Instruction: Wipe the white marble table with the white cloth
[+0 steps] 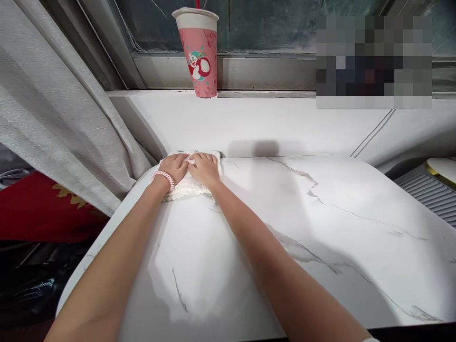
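A white cloth (192, 188) lies bunched on the far left part of the white marble-patterned table (228, 266), against the wall below the window. Both hands press down on it side by side, fingers pointing away from me. My left hand (174, 167), with a pink coiled band (164, 178) at the wrist, rests flat with its fingers stretched out. Close beside it, my right hand (204, 168) lies flat on the cloth too, its fingers extended. The thumbs nearly meet in the middle.
A pink paper cup (198, 52) with a red straw stands on the window ledge. The grey curtain (64, 95) hangs at the left, above a red fabric (46, 209). A grey ribbed item (423, 187) sits beyond the table's right edge. One upper-right patch is pixelated.
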